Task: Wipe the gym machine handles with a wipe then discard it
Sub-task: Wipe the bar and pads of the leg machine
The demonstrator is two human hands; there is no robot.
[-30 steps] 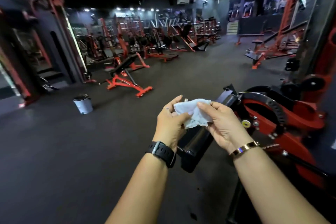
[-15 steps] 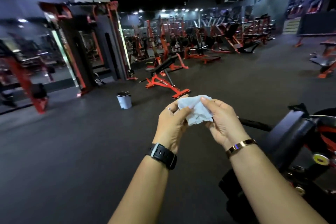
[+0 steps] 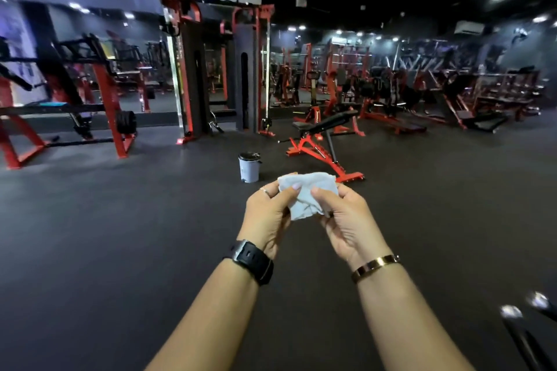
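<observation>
Beyond the wipe [image 3: 307,196], seemingly a bin [image 3: 249,168]

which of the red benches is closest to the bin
The adjustable bench with the raised black pad, just right of the bin; the rest stand farther back by the far wall.

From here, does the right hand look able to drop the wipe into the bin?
Probably not yet: the right hand and left hand pinch the wipe, and the bin stands farther off across bare floor. Nothing blocks the way.

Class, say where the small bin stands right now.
The bin stands on the floor mid-frame in the head view, just left of the red bench, beyond the held wipe.
</observation>
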